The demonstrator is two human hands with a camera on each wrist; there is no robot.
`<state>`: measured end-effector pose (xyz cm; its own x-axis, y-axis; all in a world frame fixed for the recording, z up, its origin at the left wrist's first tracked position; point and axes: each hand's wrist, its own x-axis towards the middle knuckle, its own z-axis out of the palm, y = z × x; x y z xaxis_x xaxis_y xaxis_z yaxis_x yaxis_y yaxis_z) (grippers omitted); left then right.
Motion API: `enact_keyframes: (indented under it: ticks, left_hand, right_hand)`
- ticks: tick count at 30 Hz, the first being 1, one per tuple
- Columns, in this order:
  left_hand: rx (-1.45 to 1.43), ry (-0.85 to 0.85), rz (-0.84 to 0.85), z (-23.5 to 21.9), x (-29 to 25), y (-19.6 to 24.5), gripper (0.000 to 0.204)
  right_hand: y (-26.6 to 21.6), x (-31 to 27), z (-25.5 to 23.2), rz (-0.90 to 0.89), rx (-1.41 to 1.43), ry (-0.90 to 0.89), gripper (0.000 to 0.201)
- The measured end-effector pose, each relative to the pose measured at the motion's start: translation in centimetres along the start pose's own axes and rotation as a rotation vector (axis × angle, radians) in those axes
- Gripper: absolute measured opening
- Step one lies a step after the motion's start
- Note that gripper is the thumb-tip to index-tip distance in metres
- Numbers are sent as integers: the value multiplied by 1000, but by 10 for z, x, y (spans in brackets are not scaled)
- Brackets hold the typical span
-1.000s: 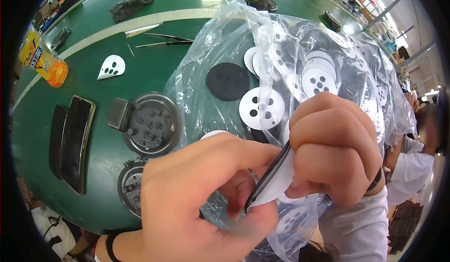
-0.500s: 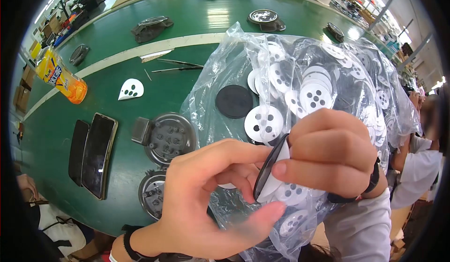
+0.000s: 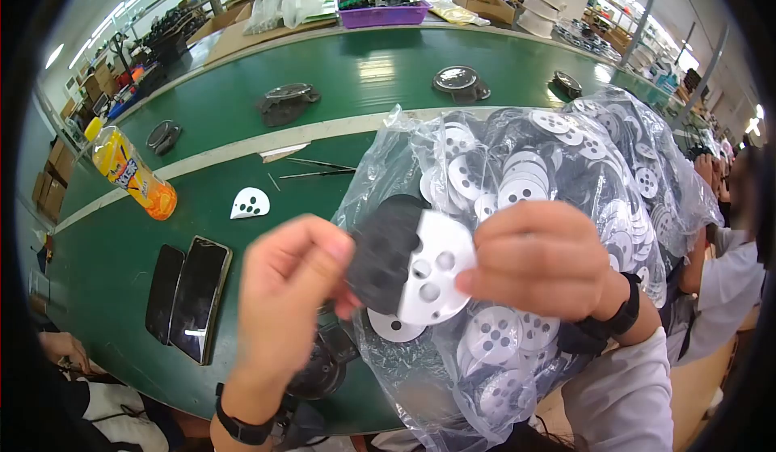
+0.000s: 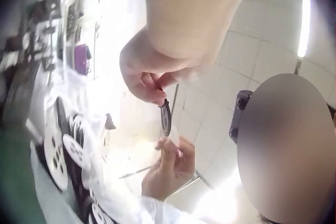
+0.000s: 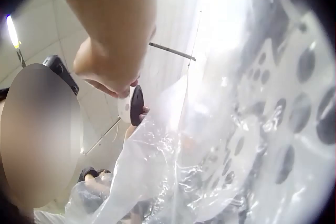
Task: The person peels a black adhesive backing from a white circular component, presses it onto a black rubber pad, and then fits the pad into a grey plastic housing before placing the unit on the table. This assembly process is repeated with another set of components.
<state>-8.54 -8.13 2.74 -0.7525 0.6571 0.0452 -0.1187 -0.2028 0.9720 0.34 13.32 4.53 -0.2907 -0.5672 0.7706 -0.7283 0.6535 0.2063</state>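
In the head view my left hand (image 3: pixel 287 294) pinches the left edge of a thin black disc (image 3: pixel 376 258). My right hand (image 3: pixel 546 262) pinches the right edge of a white sheet with round holes (image 3: pixel 440 270), which overlaps the disc's right half. The left wrist view shows the black disc (image 4: pixel 166 118) edge-on between both hands, with the white sheet at its lower end. Behind them a clear plastic bag (image 3: pixel 368 169) holds many similar white pieces. A dark round plastic part (image 3: pixel 319 371) is partly hidden by my left forearm.
Left of the hands lie two phones (image 3: pixel 198 298), a bottle of orange drink (image 3: pixel 133 173), a loose white holed piece (image 3: pixel 250 203) and tweezers (image 3: pixel 323 167). Several dark round parts (image 3: pixel 287 100) sit on the green surface beyond the pale strip. Another person (image 3: pixel 719 282) is at the right.
My hands have moved apart, and the black disc has turned from edge-on to face the head camera. The white sheet now spreads out to the right. The head view has tilted up.
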Motion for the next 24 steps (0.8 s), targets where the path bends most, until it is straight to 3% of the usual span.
enact_keyframes:
  ticks: [1,4,5,7,8,11,15,17,19,21,23,24]
  left_hand:
    - [-39,64,9,-9,3,6,15]
    - [-132,275,209,-50,18,16,15]
    - [-124,386,268,-59,21,23,14]
    - [-90,474,385,-84,20,32,13]
    - [-85,491,381,-88,19,34,13]
    - [-189,455,445,-98,16,37,13]
    - [-216,398,442,-98,18,34,16]
    - [-250,406,446,-103,20,33,16]
    - [-267,453,445,-97,19,33,15]
    - [-249,449,426,-93,20,31,15]
    - [-263,488,410,-86,22,29,14]
    - [-231,483,405,-84,22,29,14]
  right_hand:
    - [4,0,1,-5,-1,7,8]
    - [7,4,2,311,115,92,12]
    - [6,12,4,301,128,101,12]
    - [8,26,12,508,183,22,10]
    - [14,30,23,507,184,-10,7]
    - [32,52,53,845,460,-308,11]
    - [66,55,125,711,426,-331,15]
    - [70,62,152,820,471,-420,18]
    - [70,65,174,809,459,-445,19]
    - [68,67,182,799,437,-471,21]
    - [67,64,178,651,129,-541,29]
    - [67,72,164,668,112,-598,35]
